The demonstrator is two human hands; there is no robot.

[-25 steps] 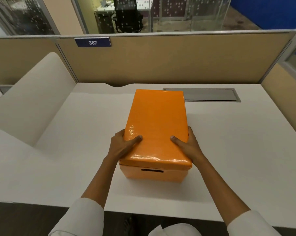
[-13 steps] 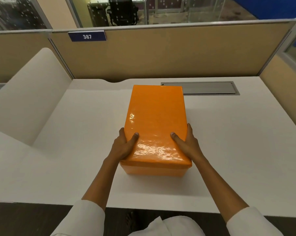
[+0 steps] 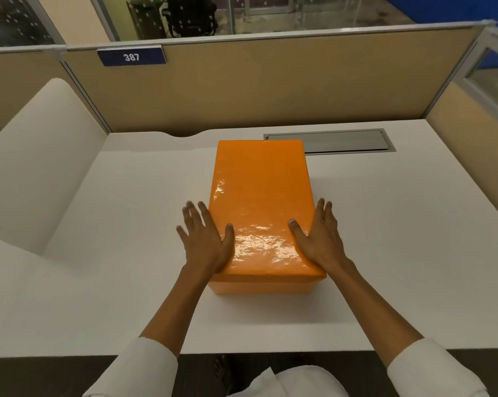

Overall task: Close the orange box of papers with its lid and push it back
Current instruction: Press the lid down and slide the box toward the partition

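The orange box point(image 3: 263, 286) stands in the middle of the white desk, its glossy orange lid point(image 3: 260, 196) seated flat on top and covering the papers. My left hand point(image 3: 206, 239) lies at the lid's near-left corner with fingers spread, thumb resting on the lid. My right hand point(image 3: 320, 236) mirrors it at the near-right corner, fingers apart, thumb on the lid. Neither hand wraps around the box.
The white desk point(image 3: 385, 253) runs back to a tan partition point(image 3: 270, 87) bearing a blue 387 plate point(image 3: 131, 57). A grey cable flap point(image 3: 345, 140) sits just behind the box to the right. A white curved divider point(image 3: 39, 156) rises on the left.
The lid has gone down fully over the box and the box has slid farther back. Both hands have loosened from gripping the lid's sides to spread fingers.
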